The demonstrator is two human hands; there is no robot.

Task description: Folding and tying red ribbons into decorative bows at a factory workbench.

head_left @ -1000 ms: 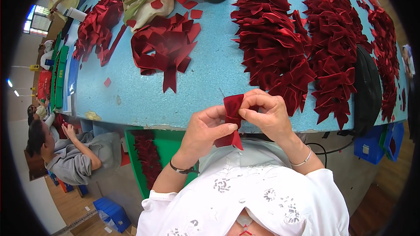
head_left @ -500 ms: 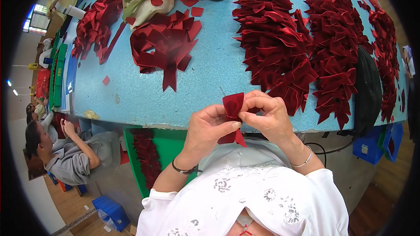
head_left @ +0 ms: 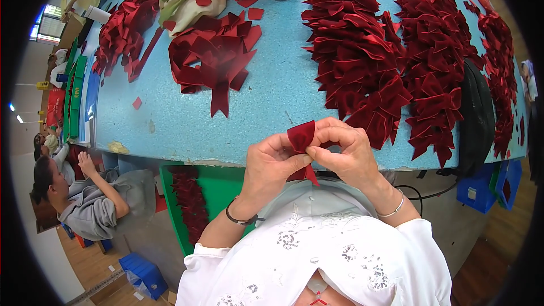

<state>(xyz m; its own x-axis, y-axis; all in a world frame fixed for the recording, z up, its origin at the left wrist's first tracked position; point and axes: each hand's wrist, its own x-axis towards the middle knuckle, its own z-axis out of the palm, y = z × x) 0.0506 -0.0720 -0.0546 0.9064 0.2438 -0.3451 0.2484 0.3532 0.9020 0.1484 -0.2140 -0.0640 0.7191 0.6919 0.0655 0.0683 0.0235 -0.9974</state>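
Head view: a small dark red velvet ribbon piece is pinched between both hands just above the near edge of the blue surface, its tail hanging down toward the person's white top. The left hand has its fingers closed on the left side of the fold, thumb pressing across it; the right hand curls its fingers tightly over the right side, so both grip the same piece and neither is open.

Judging from this hold, the fold could spring open if either thumb eases, since velvet is slippery on itself and the pinch covers only a small part; the hanging tail could also twist and leave the loop lopsided.

On the surface, far and right of the hands, lie finished red bows in dense rows, with a second band of bows further right. Far left sits a loose heap of cut ribbon strips, and beyond it another red pile.

As for containers, a green tray below the near left edge holds a strip of red pieces. Blue crates stand on the floor, one at near left, one at right; their contents cannot be made out. A seated person works at far left.
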